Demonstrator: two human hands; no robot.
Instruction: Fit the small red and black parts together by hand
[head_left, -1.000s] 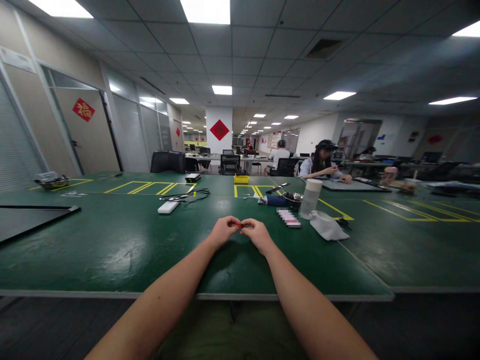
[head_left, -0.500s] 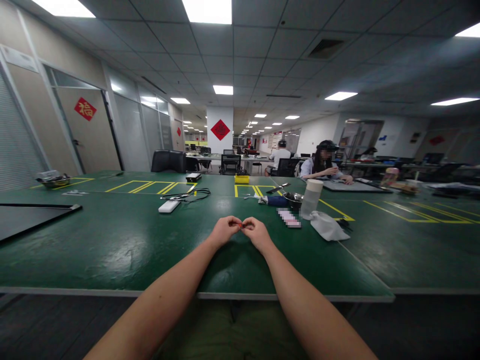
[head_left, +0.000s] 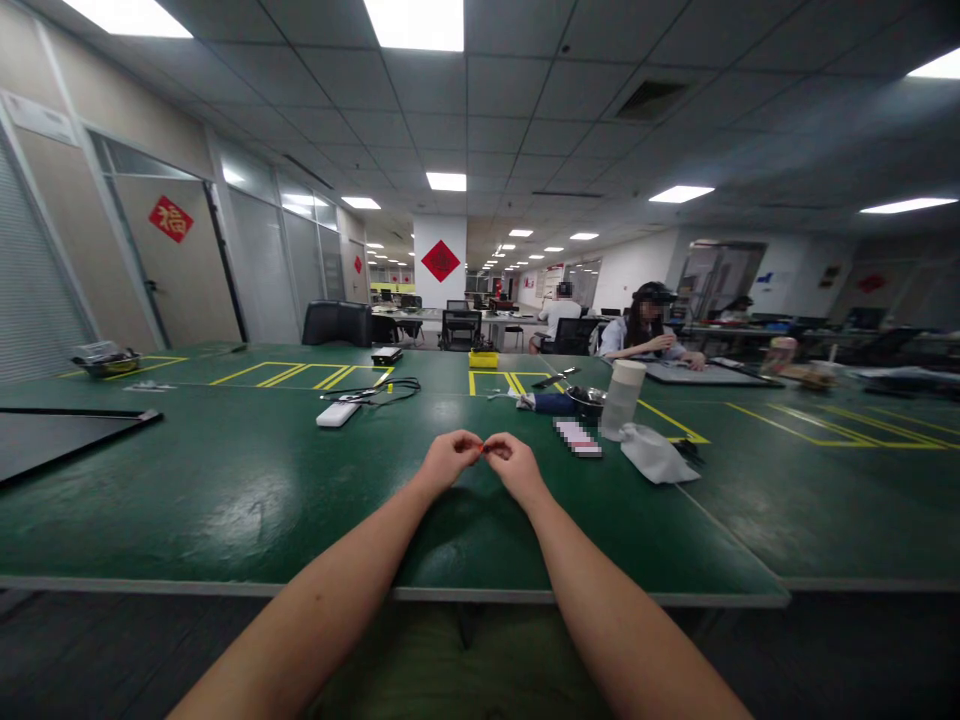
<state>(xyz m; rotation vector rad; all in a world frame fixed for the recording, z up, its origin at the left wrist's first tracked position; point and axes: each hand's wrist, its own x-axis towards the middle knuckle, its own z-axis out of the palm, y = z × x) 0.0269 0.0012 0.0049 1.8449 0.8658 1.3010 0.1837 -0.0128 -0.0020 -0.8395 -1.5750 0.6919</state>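
We read one sign clearly: the gold character 福 on a red diamond-shaped paper sign on the beige door at left. A larger red diamond sign hangs on the white square pillar, and we cannot read its dark figure. A small flat card on the green table is blurred beyond reading.

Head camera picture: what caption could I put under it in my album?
Left hand and right hand pinch a tiny red object together at a big green table in a bright office.
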